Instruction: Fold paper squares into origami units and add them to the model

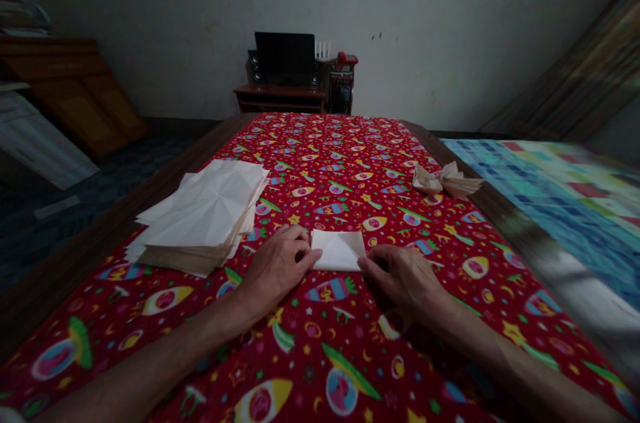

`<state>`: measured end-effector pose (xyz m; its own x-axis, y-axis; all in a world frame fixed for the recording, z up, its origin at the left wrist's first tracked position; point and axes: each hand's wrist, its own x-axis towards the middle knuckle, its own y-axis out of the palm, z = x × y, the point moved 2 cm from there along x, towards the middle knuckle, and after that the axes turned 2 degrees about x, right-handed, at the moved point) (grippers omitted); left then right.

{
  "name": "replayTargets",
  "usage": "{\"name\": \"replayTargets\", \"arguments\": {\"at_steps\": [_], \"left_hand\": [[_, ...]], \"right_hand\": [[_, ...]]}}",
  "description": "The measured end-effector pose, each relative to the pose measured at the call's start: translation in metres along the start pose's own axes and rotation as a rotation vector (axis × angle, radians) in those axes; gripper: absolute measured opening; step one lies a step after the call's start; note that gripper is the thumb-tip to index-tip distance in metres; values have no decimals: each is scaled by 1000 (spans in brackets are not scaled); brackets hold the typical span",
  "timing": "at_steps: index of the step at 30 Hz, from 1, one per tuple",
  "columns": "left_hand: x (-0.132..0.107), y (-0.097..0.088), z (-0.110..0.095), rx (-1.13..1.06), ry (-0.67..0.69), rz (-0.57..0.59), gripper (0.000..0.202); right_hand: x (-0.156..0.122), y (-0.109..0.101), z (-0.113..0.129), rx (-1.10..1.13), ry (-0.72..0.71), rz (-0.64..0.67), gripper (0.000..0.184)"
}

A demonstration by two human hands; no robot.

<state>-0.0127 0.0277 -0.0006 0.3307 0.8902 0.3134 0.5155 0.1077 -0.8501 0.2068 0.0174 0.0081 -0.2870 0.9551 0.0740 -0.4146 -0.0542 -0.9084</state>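
Observation:
A small folded sheet of white paper (pixel 338 250) lies flat on the red patterned cloth (pixel 320 343), between my two hands. My left hand (pixel 284 255) is at its left side, fingers curled and the thumb on the lower left edge. At the lower right corner, my right hand (pixel 403 273) pinches the paper between thumb and fingers. A thick stack of creased white paper sheets (pixel 210 203) sits to the left, beyond my left forearm. Folded paper pieces (pixel 447 180) with fanned pleats rest at the cloth's right side.
The cloth covers a long table with dark wooden edges (pixel 505 230). Beyond its far end stand a monitor (pixel 285 56) on a desk and a red telephone (pixel 347 58). A bed with a checked cover (pixel 560 196) is on the right, a wooden cabinet (pixel 75 90) on the left.

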Motion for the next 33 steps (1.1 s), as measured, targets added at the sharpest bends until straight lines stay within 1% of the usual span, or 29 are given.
{"name": "replayTargets", "arguments": {"at_steps": [5, 7, 9, 11, 13, 15, 17, 19, 20, 23, 25, 28, 33], "left_hand": [[1, 1, 0, 103, 38, 10, 27], [1, 2, 1, 119, 22, -12, 18], [0, 1, 1, 98, 19, -61, 8], [-1, 0, -1, 56, 57, -121, 17], [-4, -2, -5, 36, 144, -136, 26], [-7, -2, -12, 70, 267, -66, 32], [-12, -1, -20, 138, 400, 51, 37], [-16, -1, -26, 196, 485, 149, 40], [-17, 0, -28, 213, 504, 183, 41], [-19, 2, -30, 229, 502, 248, 42], [-19, 4, -29, 233, 489, 268, 43], [-20, 6, -28, 230, 485, 276, 44], [-20, 6, -28, 206, 497, 269, 44]], "right_hand": [[5, -2, 3, -125, -2, 22, 35], [6, -2, 3, -151, 6, 33, 35], [7, -2, 3, -154, 8, 41, 34], [7, -1, 3, -161, 9, 44, 35], [7, -1, 2, -177, 7, 43, 35], [7, 0, 2, -201, -2, 41, 36], [8, 1, 1, -233, -8, 42, 37], [9, 1, 1, -261, -10, 44, 38], [9, 2, 0, -269, -11, 40, 38], [10, 1, 0, -272, -4, 30, 38], [10, 1, 1, -266, 0, 38, 38], [11, 1, 2, -263, -1, 41, 39], [12, 3, 0, -277, -18, 8, 39]]}}
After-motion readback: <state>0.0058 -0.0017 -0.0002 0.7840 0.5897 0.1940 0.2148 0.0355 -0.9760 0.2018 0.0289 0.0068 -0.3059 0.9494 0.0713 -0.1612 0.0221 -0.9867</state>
